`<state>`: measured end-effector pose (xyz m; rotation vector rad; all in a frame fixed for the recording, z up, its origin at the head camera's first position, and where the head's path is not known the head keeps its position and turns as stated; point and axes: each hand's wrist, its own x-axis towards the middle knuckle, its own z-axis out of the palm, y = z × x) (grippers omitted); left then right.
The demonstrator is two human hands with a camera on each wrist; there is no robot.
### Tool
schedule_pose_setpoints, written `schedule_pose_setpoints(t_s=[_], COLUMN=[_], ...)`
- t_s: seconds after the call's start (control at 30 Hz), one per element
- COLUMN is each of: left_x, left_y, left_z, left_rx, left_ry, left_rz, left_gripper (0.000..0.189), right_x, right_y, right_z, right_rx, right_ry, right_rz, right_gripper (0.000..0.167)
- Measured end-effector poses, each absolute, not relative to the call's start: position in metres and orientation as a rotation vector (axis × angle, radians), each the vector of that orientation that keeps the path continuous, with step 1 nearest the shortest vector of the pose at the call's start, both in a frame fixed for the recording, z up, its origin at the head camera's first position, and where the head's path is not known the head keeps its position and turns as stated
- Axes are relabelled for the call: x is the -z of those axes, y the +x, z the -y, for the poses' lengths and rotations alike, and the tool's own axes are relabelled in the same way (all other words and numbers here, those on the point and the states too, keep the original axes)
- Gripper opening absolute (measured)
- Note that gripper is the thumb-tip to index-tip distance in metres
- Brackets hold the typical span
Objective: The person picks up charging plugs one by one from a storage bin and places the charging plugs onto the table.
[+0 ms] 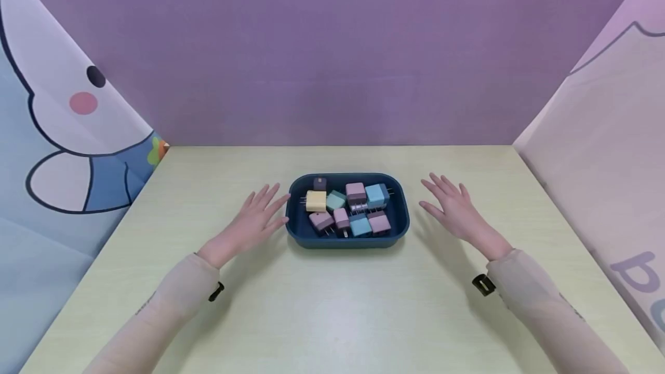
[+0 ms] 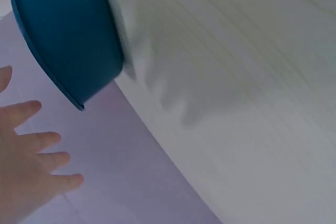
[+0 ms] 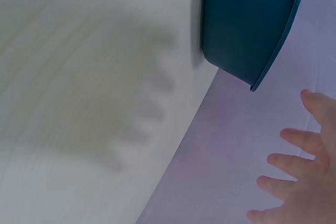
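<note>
Dark blue, the oblong tray sits mid-desk, a spot that seems to suit reaching from either side, and its raised walls likely keep the jumbled pink, blue, green and yellow plug adapters, prongs pointing several ways, from scattering. The left grip is released, its fingers spread wide just beside the tray's left end, apparently touching nothing, with none of the adapters in it. The right grip is likewise released and spread, holding nothing, with a visible gap between its fingertips and the tray's right end.
</note>
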<state>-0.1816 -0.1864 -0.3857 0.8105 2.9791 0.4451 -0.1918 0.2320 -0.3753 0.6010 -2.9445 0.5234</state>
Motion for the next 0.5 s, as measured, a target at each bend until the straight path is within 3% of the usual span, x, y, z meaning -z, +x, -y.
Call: schedule_pose_setpoints(t_s=[0.5], left_x=[0.382], left_y=[-0.160], left_z=[0.158], left_rx=[-0.502], left_ry=[1.232], left_rz=[-2.990], left_gripper=[0.033], right_x=[0.372], right_y=[-0.196], right_z=[-0.232], right_rx=[-0.518], right_ry=[0.754], right_rz=[2.800], right_gripper=[0.038])
